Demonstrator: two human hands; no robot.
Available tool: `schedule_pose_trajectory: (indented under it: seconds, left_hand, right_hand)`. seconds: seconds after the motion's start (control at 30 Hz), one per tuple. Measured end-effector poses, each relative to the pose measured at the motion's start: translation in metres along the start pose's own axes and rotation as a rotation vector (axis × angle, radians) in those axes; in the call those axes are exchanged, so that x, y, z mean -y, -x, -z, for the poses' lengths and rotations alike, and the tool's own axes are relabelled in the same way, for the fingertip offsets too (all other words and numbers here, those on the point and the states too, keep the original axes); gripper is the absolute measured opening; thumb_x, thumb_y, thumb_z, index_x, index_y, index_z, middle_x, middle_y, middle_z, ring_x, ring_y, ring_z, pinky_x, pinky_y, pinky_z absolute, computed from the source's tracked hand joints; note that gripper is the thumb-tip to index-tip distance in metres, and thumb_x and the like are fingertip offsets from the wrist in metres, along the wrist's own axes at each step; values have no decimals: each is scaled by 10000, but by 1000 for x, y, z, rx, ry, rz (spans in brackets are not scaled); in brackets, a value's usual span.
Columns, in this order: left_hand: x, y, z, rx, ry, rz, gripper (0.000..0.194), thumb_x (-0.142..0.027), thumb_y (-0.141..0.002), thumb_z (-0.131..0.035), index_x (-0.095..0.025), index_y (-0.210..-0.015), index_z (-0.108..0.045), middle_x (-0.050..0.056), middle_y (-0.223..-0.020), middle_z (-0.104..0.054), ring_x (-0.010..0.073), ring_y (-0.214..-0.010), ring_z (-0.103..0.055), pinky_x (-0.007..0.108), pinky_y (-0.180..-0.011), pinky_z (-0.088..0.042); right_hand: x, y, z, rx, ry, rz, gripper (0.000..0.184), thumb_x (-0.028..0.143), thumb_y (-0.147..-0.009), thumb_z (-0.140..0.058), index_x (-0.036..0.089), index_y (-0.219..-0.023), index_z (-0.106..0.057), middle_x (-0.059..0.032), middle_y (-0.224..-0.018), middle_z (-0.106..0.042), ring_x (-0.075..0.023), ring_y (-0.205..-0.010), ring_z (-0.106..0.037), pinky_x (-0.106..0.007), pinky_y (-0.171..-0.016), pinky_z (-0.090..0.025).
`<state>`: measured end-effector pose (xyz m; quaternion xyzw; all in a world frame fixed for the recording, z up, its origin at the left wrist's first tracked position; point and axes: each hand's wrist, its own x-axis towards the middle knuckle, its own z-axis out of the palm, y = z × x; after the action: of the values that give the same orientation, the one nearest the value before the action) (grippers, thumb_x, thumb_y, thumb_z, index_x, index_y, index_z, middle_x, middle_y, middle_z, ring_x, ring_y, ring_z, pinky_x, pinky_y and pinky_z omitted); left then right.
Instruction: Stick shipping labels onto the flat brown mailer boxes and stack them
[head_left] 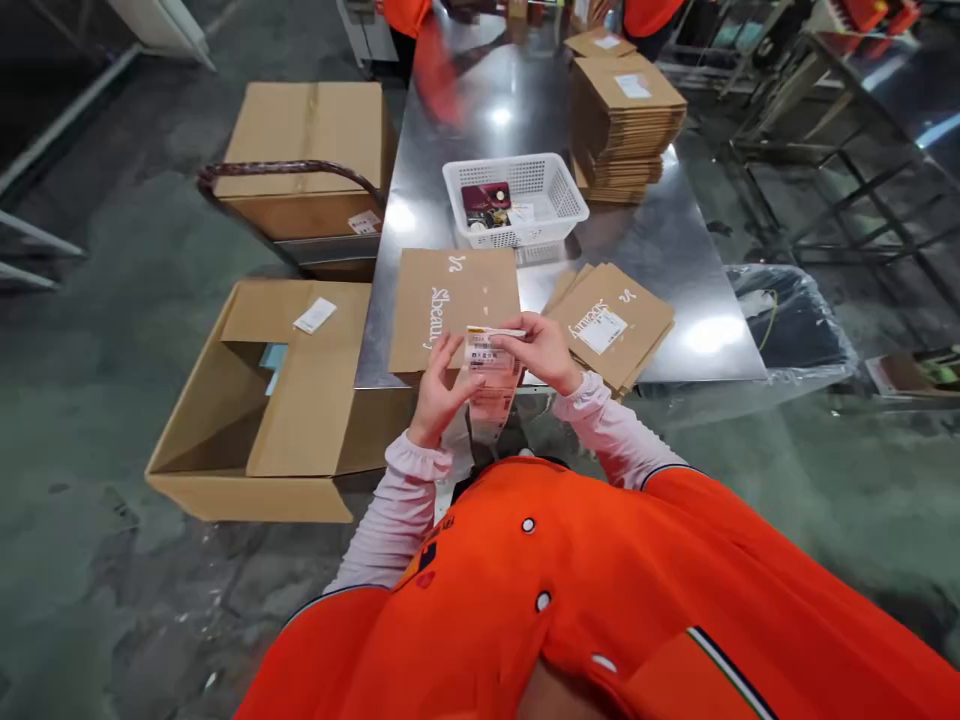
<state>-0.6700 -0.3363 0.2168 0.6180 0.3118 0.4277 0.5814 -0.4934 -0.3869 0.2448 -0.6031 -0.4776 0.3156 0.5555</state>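
Note:
A strip of printed paper labels (491, 372) hangs in front of me at the table's near edge, its lower end dangling toward my body. My right hand (546, 352) pinches the strip's top end between thumb and fingers. At the strip's left side is my left hand (444, 392), its thumb lying over the paper and its index finger raised beside the edge; fingers behind the strip are hidden. Just beyond the hands lies a flat brown printed carton (454, 300). To the right, several flat cartons (634, 318) form a low pile, the top one bearing a white label.
A white plastic basket (562, 215) with small items stands on the metal table (694, 310). Behind it rises a tall stack of flat cartons (637, 130). Left are an open box (300, 420) and a closed box (322, 125) by a cart handle (292, 168). A plastic-lined bin (795, 320) sits right.

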Motion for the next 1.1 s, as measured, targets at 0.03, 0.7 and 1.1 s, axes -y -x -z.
schedule_pose_trajectory:
  seconds: [0.03, 0.7, 1.1]
  left_hand:
    - [0, 0, 2, -8, 37, 2, 596, -372, -611, -841, -182, -1155, -688, 125, -1388, -551, 286, -1346, -452, 362, -1103, -363]
    - [81, 36, 21, -49, 449, 741, 620, -335, -442, -920, -138, -989, -704, 128, -994, -734, 298, -980, -676, 418, -901, -524]
    - [38, -30, 83, -385, 58, 400, 422, -467, -702, -753, -137, -954, -679, 114, -923, -711, 280, -934, -678, 354, -770, -555]
  right_hand:
    - [0, -1, -2, 8, 33, 11, 385, 531, -710, -744, 174, -846, -693, -25, -790, -700, -161, -697, -631, -291, -661, -523]
    - [-66, -166, -49, -44, 854, -59, 606, 413, -763, -737, 140, -1290, -615, -163, -1441, -474, -333, -1315, -444, -524, -1111, -351]
    - [-71, -35, -37, 820, 559, 474, 428, 506, -930, -483, 188, -1121, -695, -99, -1274, -654, -212, -1320, -508, -392, -1195, -286]
